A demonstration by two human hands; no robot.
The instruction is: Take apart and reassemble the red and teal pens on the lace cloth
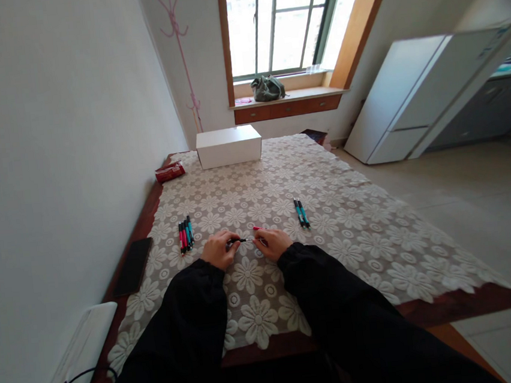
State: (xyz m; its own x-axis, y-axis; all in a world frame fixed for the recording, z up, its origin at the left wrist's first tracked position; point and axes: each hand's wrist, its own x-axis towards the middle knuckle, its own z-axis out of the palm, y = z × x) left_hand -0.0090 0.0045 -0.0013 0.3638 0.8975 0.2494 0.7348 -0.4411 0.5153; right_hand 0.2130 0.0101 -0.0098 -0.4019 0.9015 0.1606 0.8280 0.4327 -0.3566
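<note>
Just above the lace tablecloth, my left hand (220, 249) pinches a thin black pen part (238, 240) that points right. My right hand (272, 243) faces it, its fingers closed at the pale, slim end of that part. A red pen piece (257, 228) sticks out past the right fingers; most of it is hidden by the hand. To the left of my left hand lie several red, black and teal pens (186, 234) side by side. Two teal and black pens (301, 213) lie to the right, beyond my right hand.
A white box (229, 146) stands at the table's far end, with a red packet (170, 172) beside it. A dark phone (133, 266) and a white device (84, 346) with cables are along the left edge by the wall. The tablecloth (354, 230) covers most of the table.
</note>
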